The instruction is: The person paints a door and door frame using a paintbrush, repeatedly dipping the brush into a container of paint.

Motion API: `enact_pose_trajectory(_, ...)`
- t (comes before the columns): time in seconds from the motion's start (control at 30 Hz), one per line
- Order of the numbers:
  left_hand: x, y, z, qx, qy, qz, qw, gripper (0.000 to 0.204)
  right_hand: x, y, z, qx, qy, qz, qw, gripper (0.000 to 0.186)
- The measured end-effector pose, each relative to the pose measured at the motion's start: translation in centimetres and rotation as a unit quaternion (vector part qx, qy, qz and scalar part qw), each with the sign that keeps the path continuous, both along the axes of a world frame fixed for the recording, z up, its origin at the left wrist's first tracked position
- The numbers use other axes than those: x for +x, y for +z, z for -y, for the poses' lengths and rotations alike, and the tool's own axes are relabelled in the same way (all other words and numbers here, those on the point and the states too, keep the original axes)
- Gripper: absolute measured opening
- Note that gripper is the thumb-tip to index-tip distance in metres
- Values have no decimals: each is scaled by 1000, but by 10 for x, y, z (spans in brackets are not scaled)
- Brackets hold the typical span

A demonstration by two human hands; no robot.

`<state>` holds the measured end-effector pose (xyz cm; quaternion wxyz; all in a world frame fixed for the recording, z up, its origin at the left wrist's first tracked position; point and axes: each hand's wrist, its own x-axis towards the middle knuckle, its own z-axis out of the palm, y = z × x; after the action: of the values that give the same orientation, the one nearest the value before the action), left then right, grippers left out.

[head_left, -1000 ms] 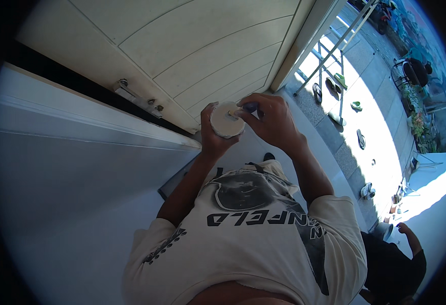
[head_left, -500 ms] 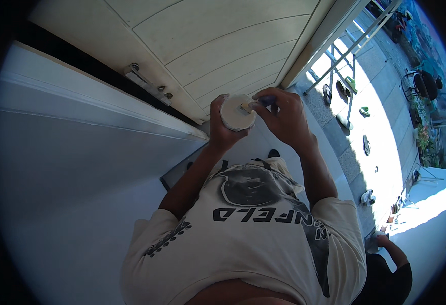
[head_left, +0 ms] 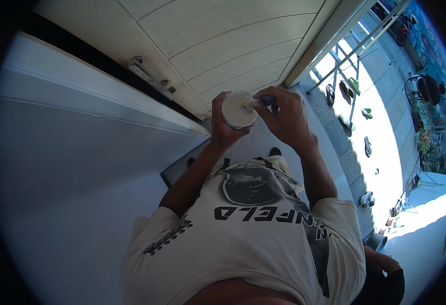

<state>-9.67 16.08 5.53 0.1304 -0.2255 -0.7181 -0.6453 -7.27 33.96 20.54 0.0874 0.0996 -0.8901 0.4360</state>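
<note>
My left hand (head_left: 223,127) is wrapped round a small round tub (head_left: 239,125), which holds a pale cream, paint-like mass. In my right hand (head_left: 290,118) is a small paintbrush (head_left: 267,100) with a dark purplish handle and a yellowish part near its head. The fingers pinch the handle close to the tub's right rim. The brush's tip lies inside the tub, against the pale contents; its exact shape is too small to make out. Both hands are raised in front of my chest, near the cream panelled door (head_left: 223,46).
A metal latch (head_left: 151,77) sits on the door's edge, beside a dark gap and a white panel (head_left: 80,122). Outside at right are a metal frame (head_left: 357,47), several sandals (head_left: 367,146), potted plants (head_left: 425,137) and a grey bucket (head_left: 378,242). A person in black (head_left: 383,279) is at lower right.
The brush tip has shifted slightly within the tub, and the tub's tilt differs a little. The person at lower right has lowered an arm, leaving the grey bucket more visible.
</note>
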Motion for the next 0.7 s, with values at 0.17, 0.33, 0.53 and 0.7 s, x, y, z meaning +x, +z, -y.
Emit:
enact_pose_trajectory(0.17, 0, -2, 2, -8, 9, -5, 1000, 102, -3, -5, 3, 3, -4, -8, 1000, 18)
enact_pose_trajectory(0.33, -2, -7, 8, -19, 11, 5, 1000, 101, -9, -7, 3, -13, -15, 27, 999, 18)
enact_pose_trajectory(0.53, -3, -11, 12, 7, -5, 30, 1000, 99, -12, -16, 5, -23, 3, 7, 1000, 17)
enact_pose_trajectory(0.7, -3, -17, 16, 9, 8, 21, 1000, 101, -13, -17, 11, -25, 19, 32, 999, 18)
